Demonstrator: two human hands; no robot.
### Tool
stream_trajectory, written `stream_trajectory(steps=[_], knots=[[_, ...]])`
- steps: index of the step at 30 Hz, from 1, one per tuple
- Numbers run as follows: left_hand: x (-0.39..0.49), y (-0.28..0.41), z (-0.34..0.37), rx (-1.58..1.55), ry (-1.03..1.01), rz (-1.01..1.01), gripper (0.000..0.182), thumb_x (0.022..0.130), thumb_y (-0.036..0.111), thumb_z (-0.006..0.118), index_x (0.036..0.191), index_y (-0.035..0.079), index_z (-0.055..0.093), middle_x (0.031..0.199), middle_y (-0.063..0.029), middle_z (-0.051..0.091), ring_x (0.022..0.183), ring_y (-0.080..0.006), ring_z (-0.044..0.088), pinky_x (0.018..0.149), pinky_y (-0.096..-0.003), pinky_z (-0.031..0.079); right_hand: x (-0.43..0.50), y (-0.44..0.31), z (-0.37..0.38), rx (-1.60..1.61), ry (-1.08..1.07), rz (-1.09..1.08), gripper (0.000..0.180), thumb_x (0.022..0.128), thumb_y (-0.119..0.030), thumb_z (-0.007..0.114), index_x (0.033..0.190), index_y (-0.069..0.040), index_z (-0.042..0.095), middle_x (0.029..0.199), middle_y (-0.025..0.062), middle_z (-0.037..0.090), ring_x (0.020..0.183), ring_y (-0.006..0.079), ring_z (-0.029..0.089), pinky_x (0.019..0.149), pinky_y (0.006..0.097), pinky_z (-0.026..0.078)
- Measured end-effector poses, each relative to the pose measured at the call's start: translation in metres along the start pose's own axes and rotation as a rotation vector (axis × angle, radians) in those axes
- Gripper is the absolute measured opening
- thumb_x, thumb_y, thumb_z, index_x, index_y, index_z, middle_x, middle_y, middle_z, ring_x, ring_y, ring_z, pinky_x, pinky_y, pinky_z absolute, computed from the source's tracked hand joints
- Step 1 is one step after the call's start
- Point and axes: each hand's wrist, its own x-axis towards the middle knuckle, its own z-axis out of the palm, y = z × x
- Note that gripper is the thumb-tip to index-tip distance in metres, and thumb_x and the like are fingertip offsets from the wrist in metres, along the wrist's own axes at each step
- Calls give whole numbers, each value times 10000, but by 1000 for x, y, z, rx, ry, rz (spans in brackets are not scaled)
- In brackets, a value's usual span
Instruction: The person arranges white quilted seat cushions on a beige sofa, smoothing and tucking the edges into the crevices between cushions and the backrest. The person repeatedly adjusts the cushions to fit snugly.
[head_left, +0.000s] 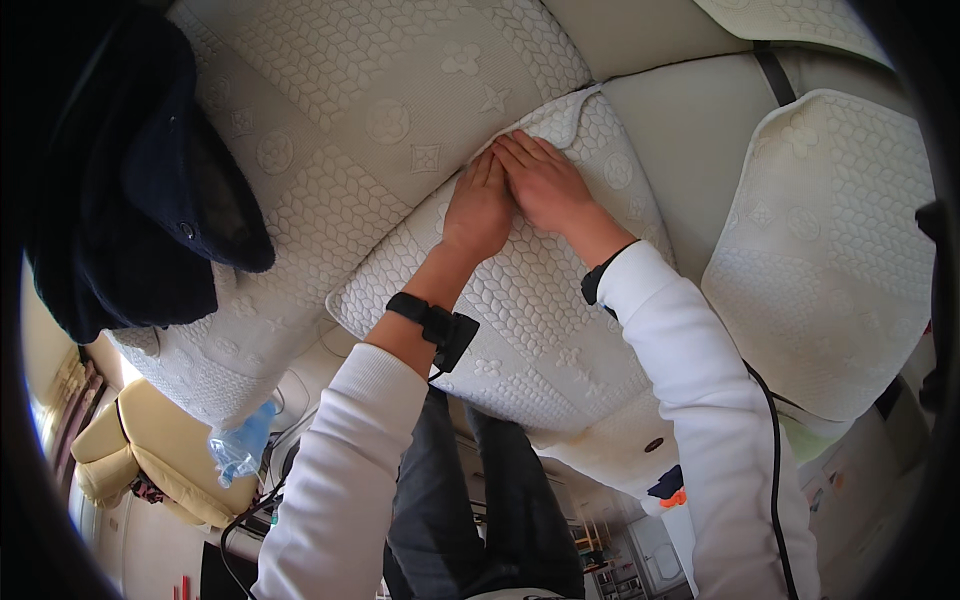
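My left hand (480, 206) and my right hand (543, 180) lie side by side, fingertips touching, on the far edge of a quilted sofa seat cover (540, 300). Their fingers point toward the seam where this cover meets the quilted cover (330, 120) behind it. The fingers are extended and lie close together; whether they pinch any cloth is unclear. Just right of my right fingertips, a corner of the seat cover (566, 124) is folded over. Both wrists wear black straps, the left one with a small black device (450, 337).
A dark blue fleece garment (157, 195) drapes over the sofa at left. Another quilted cover (825, 255) lies at right, beside bare grey upholstery (660, 150). A blue plastic bag (244, 442) and cables are at lower left, near a yellow armchair (172, 450).
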Motion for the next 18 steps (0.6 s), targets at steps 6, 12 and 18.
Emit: stream_trajectory(steps=[6, 12, 18], knots=[[32, -8, -6, -254, -182, -164, 429, 976, 95, 495, 1389, -22, 508, 1396, -261, 563, 1287, -405, 535, 1088, -433, 415, 37, 9, 9, -103, -349, 76, 392, 934, -195, 544, 1274, -47, 669, 1365, 96, 638, 1332, 242, 527, 1146, 371, 347], [56, -38, 13, -257, -258, -218, 351, 986, 148, 454, 1266, -6, 598, 1268, -257, 635, 1156, -413, 598, 1009, -434, 474, 85, 25, -4, 36, -721, 173, 307, 931, -223, 547, 1116, -109, 765, 1221, 93, 716, 1238, 225, 602, 1124, 361, 357], [60, -34, 8, -350, -272, -305, 375, 1037, 175, 382, 1269, -28, 596, 1290, -270, 628, 1180, -416, 592, 1017, -415, 455, 19, 10, 4, 4, -85, 169, 387, 904, -134, 566, 1263, -27, 663, 1356, 119, 635, 1373, 246, 490, 1156, 401, 357]])
